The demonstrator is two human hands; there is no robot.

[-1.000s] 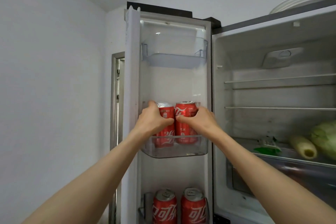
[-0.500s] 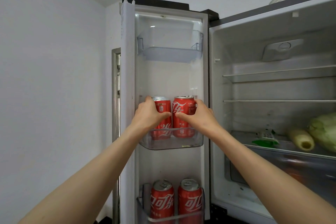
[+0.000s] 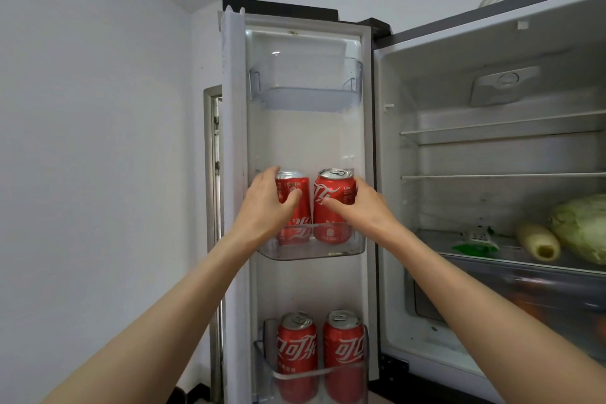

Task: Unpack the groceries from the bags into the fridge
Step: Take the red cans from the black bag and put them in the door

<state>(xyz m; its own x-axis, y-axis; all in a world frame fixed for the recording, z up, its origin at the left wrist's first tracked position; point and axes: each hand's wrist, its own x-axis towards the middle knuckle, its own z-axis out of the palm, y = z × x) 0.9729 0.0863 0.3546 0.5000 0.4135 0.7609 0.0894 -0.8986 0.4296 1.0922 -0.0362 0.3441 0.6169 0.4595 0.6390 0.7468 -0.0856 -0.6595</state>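
My left hand (image 3: pixel 265 207) and right hand (image 3: pixel 364 207) each clasp an upright can, left can (image 3: pixel 296 207) and right can (image 3: pixel 333 207), side by side in the middle door bin (image 3: pixel 311 248).

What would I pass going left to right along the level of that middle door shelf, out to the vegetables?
left hand → left can → right can → right hand → green packet → corn cob → cabbage
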